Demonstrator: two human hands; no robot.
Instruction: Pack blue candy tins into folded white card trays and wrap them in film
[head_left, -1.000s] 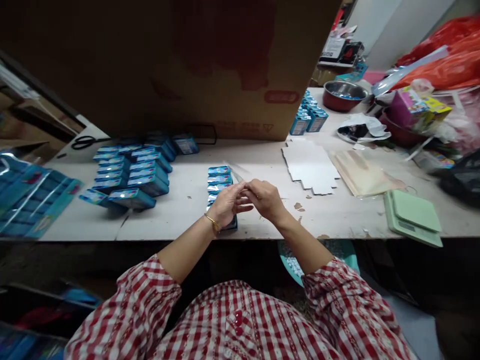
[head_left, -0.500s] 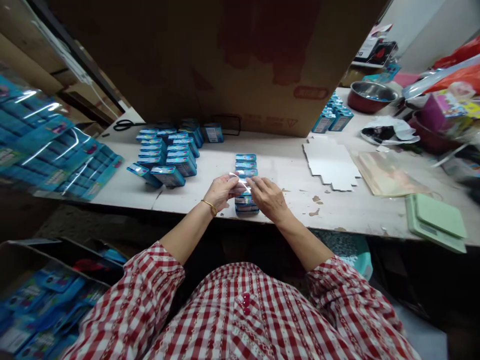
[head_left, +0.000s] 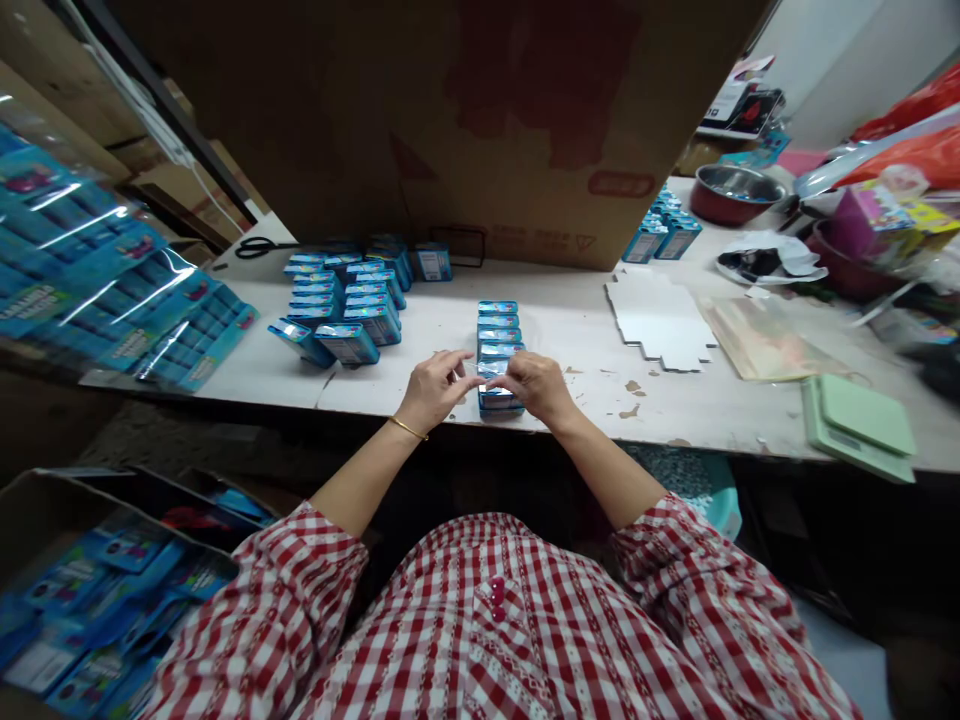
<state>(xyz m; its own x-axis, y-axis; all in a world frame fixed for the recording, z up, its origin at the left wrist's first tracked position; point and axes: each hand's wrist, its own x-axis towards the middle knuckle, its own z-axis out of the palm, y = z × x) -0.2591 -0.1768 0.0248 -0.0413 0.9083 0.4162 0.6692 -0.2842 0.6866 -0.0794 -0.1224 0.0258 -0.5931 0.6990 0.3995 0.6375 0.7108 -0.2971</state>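
A row of small blue boxes (head_left: 498,322) stands on the white table in front of me, running away from the front edge. Over the near part of this row my hands meet, thumb tips close together. My left hand (head_left: 437,390), with a gold bangle at the wrist, pinches a small piece of clear plastic film (head_left: 474,368). Curled fingers of my right hand (head_left: 538,386) close on the film's other side; it is thin and hard to make out. Left of the hands, more blue boxes (head_left: 358,343) stand in grouped rows.
A large brown carton (head_left: 375,130) rises behind the table. Black scissors (head_left: 256,247) lie at back left, near film-wrapped blue packs (head_left: 112,290). To the right are a flat white card (head_left: 660,318), clear bags (head_left: 757,335), a green scale (head_left: 862,420) and a metal bowl (head_left: 739,192).
The clear film between my hands has been lowered and shows less. My right fingers have curled in and my thumbs have come together. The view has shifted slightly.
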